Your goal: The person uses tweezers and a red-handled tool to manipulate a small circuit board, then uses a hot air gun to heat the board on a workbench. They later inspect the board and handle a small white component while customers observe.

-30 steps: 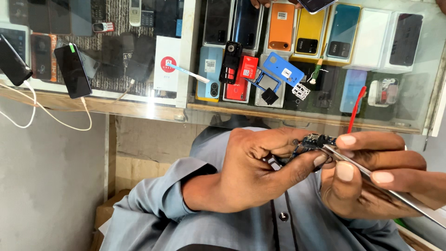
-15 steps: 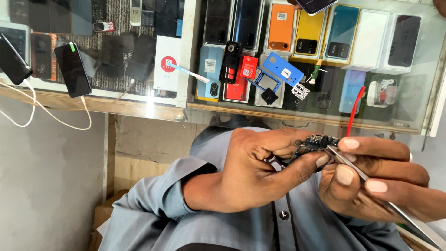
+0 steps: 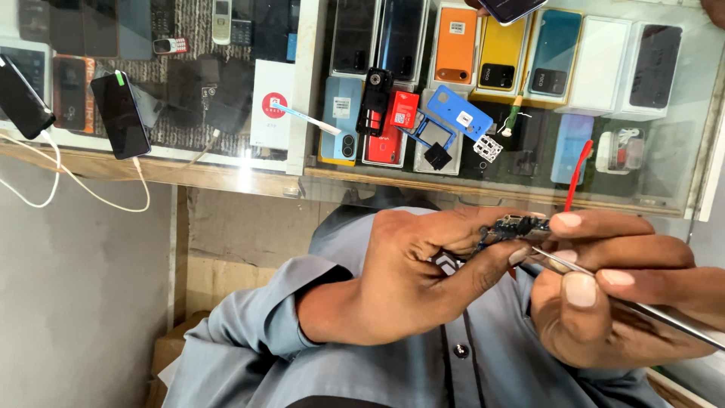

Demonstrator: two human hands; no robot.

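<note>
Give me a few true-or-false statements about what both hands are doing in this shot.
1. The left hand pinches a small circuit board. True.
2. The right hand holds a hammer. False: it holds metal tweezers.
3. A red wire rises above the right hand. True.
4. The phone on the glass counter has no cable. False: a white cable hangs from it.
5. The tweezers' tip points at the circuit board. True.

Shiny metal tweezers; glossy glass counter; matt cloth shirt.
</note>
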